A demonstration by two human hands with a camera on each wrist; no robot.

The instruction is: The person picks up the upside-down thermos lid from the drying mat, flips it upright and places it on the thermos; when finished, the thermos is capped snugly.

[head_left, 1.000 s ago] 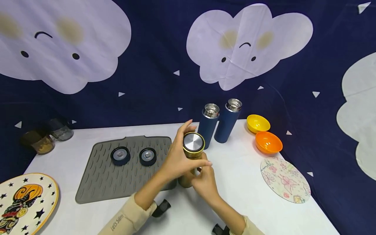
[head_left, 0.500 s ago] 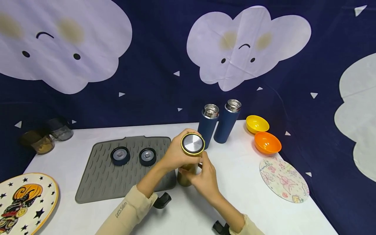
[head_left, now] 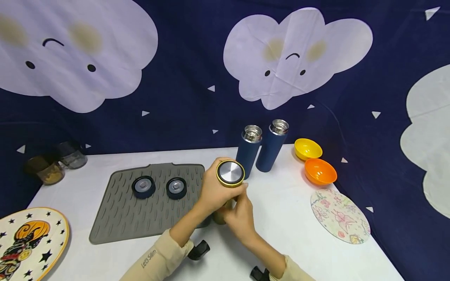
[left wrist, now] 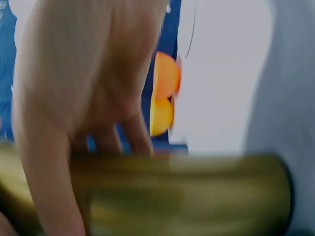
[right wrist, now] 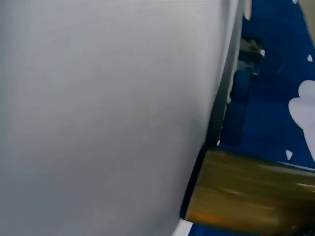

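A gold thermos flask (head_left: 219, 218) stands upright near the table's front, its round lid (head_left: 230, 172) with a brushed-metal disc facing up. My left hand (head_left: 215, 191) grips its top from the left, just under the disc, fingers wrapped behind and thumb across the front. In the left wrist view, the fingers curl over the gold body (left wrist: 187, 196). Lower down, my right hand (head_left: 240, 216) holds the flask's body from the right, partly covered by the left hand. The right wrist view has the flask's lower end (right wrist: 251, 191) and dark base rim, with the hand out of sight.
Behind stand two lidless navy flasks, one (head_left: 248, 152) beside the other (head_left: 272, 148). A grey drying mat (head_left: 123, 214) bears two dark lids. Yellow (head_left: 308, 149) and orange (head_left: 320, 171) bowls and a floral mat (head_left: 341, 216) lie right; a patterned plate (head_left: 52, 238) and two glasses lie left.
My left hand's spread fingers and thumb have closed around the flask's top, and the wrist has turned slightly. The right hand keeps hold of the body, shifting a little.
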